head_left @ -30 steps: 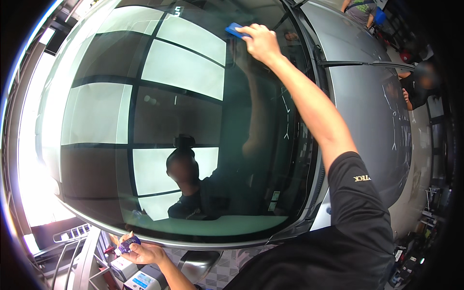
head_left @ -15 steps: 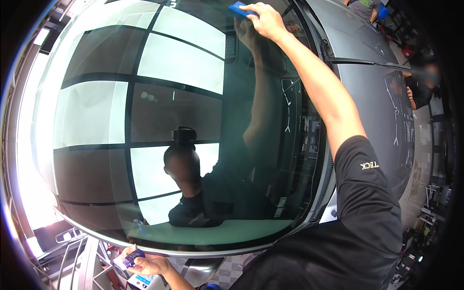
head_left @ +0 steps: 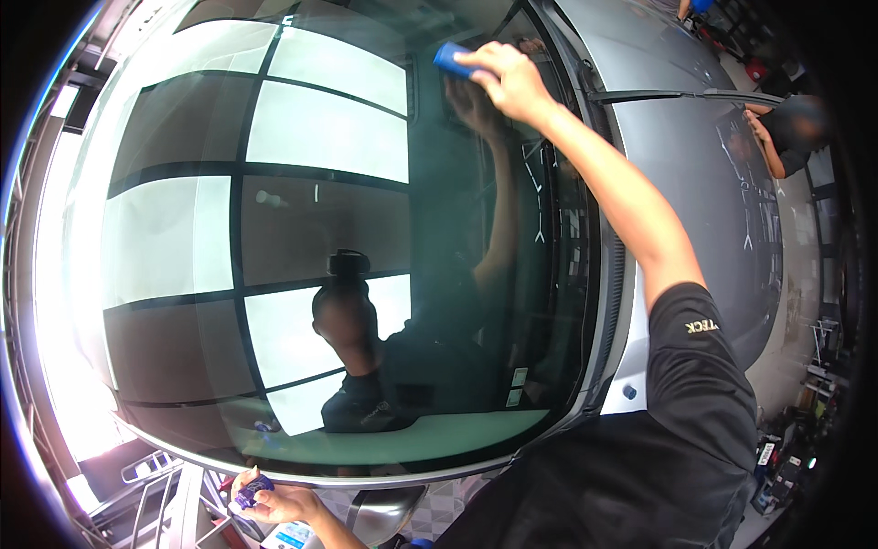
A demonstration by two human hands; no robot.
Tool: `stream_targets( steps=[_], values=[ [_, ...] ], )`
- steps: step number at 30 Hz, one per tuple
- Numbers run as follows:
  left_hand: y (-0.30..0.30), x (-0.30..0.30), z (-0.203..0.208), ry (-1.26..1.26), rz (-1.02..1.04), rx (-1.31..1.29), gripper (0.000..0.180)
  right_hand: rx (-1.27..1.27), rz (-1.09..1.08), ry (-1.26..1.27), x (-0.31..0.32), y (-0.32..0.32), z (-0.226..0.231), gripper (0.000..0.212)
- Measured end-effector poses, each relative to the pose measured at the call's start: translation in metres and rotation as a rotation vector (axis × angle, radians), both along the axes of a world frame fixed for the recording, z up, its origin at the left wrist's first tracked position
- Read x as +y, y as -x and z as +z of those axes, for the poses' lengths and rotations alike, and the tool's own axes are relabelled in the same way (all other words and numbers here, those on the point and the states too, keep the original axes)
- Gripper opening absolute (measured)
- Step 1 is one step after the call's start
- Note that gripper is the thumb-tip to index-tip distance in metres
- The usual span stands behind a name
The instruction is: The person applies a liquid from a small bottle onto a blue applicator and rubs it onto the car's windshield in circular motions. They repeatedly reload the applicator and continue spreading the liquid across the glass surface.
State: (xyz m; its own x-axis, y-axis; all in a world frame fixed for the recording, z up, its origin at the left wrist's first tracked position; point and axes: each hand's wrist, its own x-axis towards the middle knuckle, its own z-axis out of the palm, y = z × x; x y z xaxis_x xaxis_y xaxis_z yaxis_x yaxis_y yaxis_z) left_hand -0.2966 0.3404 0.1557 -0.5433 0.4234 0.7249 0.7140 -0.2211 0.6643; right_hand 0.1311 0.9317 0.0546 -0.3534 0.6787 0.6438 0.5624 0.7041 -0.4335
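A car's dark windscreen fills most of the head view. On its far right part, my right hand pinches a blue applicator block and holds it against the glass or just over it; I cannot tell which. Below the near edge of the screen, my left hand is turned palm up, its fingers curled round a small purple bottle. The bottle's opening cannot be made out. A small dark blue cap stands on the silver bodywork beside the glass.
A wiper arm juts out over the silver bonnet. Another person leans at the bonnet's far edge, a hand on it. Metal rails stand at the lower left. Two small stickers sit on the glass.
My right hand has drawn the blue block nearer to me over the glass. The left hand keeps the bottle in nearly the same spot. The view has shifted slightly.
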Motion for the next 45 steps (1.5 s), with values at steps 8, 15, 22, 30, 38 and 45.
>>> stream_targets(
  steps=[8,15,22,30,38,45],
  values=[
    [0.004,0.011,-0.005,-0.100,-0.106,-0.121,0.031,-0.113,-0.131,-0.023,-0.034,-0.086,-0.019,0.031],
    [0.012,0.000,-0.009,-0.042,-0.090,-0.026,0.039,-0.006,0.057,-0.014,-0.171,-0.003,0.011,0.032],
    [0.003,0.018,-0.009,-0.114,-0.079,-0.075,0.033,0.094,-0.236,0.039,-0.158,-0.021,-0.011,0.027],
    [-0.008,0.023,-0.003,-0.113,-0.068,-0.045,0.029,0.002,0.032,0.022,-0.331,-0.004,0.002,0.043],
    [-0.015,0.036,0.002,-0.070,-0.077,-0.085,0.027,0.046,-0.280,0.022,-0.311,0.011,0.000,0.034],
    [-0.020,0.027,0.006,-0.085,-0.092,-0.093,0.024,0.002,-0.054,0.094,-0.434,-0.017,-0.015,0.037]
  ],
)
